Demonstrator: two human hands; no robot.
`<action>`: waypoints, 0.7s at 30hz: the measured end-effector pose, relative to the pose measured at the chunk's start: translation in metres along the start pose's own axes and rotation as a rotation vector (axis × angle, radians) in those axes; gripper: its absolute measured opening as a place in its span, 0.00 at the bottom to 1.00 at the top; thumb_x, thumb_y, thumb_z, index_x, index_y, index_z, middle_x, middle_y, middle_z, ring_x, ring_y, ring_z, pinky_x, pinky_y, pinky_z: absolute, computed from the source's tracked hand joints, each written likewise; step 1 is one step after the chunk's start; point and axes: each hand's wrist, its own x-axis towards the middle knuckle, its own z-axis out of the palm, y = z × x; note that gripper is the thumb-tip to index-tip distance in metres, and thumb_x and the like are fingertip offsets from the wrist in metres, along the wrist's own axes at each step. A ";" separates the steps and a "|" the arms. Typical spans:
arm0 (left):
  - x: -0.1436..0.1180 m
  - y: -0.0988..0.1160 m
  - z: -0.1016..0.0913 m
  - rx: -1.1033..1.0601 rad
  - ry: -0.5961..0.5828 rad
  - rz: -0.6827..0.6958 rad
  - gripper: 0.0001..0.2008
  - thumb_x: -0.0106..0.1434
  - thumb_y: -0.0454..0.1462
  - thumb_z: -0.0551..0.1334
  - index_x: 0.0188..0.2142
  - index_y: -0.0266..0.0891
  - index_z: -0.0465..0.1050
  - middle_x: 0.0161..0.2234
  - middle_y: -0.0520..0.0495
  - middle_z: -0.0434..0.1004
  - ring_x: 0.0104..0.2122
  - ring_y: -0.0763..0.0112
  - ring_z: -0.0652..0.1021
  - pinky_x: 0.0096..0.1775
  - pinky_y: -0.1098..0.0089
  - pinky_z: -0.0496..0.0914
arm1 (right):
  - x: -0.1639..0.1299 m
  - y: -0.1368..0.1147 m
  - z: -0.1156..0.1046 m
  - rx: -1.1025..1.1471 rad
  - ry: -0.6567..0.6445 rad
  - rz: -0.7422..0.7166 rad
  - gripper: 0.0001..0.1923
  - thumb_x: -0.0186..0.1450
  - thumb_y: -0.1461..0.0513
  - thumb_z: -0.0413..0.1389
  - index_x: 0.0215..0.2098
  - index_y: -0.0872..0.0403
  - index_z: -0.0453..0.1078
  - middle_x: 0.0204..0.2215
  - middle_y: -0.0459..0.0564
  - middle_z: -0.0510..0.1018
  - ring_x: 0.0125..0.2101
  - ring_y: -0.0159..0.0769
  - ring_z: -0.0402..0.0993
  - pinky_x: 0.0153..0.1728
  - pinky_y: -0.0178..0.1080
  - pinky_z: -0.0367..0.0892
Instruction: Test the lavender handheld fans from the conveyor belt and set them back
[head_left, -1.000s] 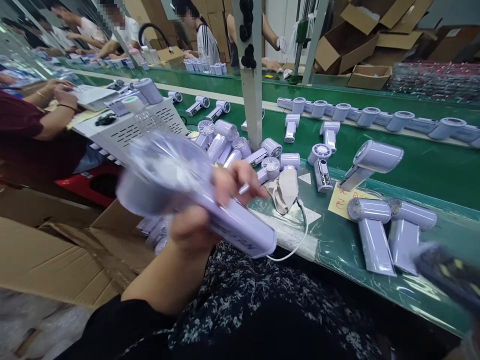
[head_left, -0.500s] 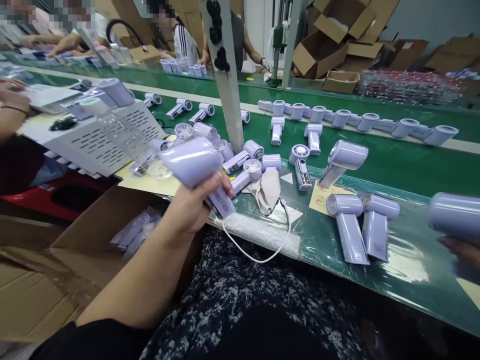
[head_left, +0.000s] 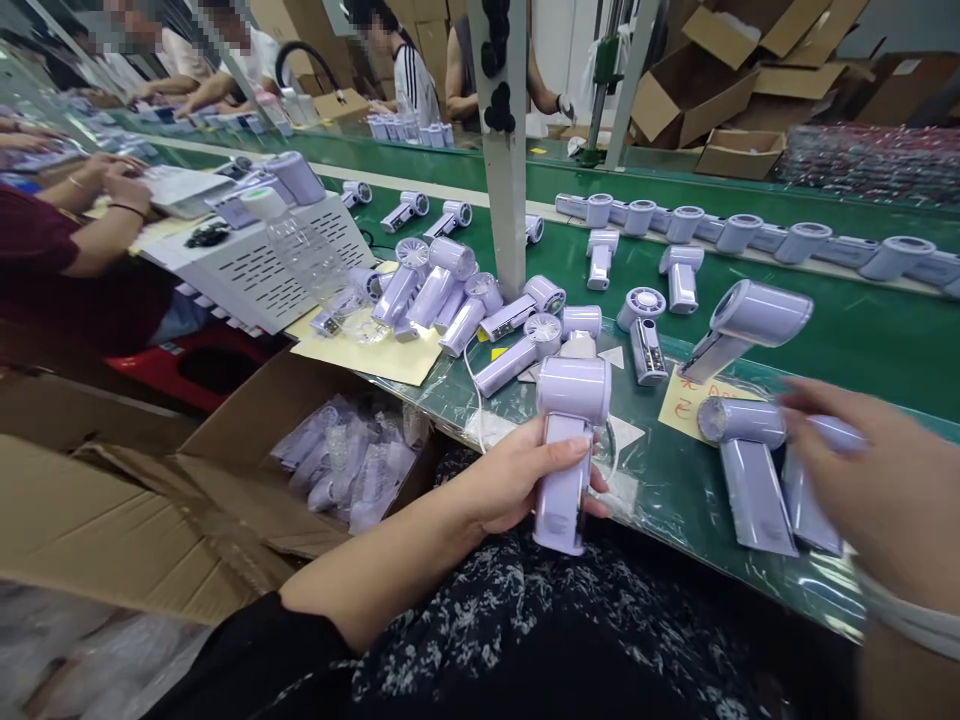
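Observation:
My left hand (head_left: pixel 525 470) is closed around the handle of a lilac handheld fan (head_left: pixel 574 388), held upright over the table's front edge. My right hand (head_left: pixel 862 480), blurred by motion, is over two lilac fans at the right. The nearer of these, a fan lying flat (head_left: pixel 757 490), shows its whole handle. The hand partly covers the other fan (head_left: pixel 838 433); whether it grips that fan I cannot make out. A lilac fan (head_left: pixel 761 312) stands tilted just behind them. Behind my left hand, a white cable (head_left: pixel 477 400) runs down to the table edge.
Several fans (head_left: pixel 517 362) lie in a cluster beside a grey post (head_left: pixel 504 200). An open carton (head_left: pixel 232 420) with wrapped parts is at lower left. A perforated metal box (head_left: pixel 255 260) stands left. More fans line the green belt (head_left: pixel 825 320). Co-workers sit across and at left.
The view has swung left. My left hand has brought its fan rightward and upright in front of me. My right hand has come in from the right edge; the fan it held there is no longer visible.

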 end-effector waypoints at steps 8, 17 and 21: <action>-0.033 -0.004 -0.009 -0.037 -0.148 0.092 0.20 0.65 0.50 0.67 0.43 0.36 0.70 0.31 0.43 0.83 0.28 0.65 0.84 0.34 0.67 0.78 | 0.042 -0.099 0.156 0.190 -0.155 -0.247 0.05 0.60 0.64 0.58 0.29 0.51 0.76 0.42 0.61 0.81 0.49 0.58 0.73 0.53 0.61 0.67; -0.031 -0.002 -0.009 0.043 -0.162 0.105 0.25 0.61 0.46 0.73 0.45 0.42 0.59 0.30 0.51 0.78 0.25 0.70 0.81 0.30 0.69 0.77 | 0.011 -0.128 0.063 0.900 -0.312 0.146 0.06 0.67 0.56 0.65 0.39 0.46 0.73 0.60 0.49 0.74 0.56 0.49 0.73 0.49 0.47 0.72; -0.028 -0.004 0.007 0.136 -0.136 0.110 0.31 0.56 0.42 0.75 0.48 0.44 0.54 0.32 0.55 0.74 0.24 0.75 0.79 0.26 0.74 0.75 | -0.009 -0.138 0.075 0.964 -0.337 0.137 0.29 0.70 0.48 0.60 0.66 0.39 0.61 0.57 0.51 0.75 0.51 0.48 0.75 0.50 0.47 0.72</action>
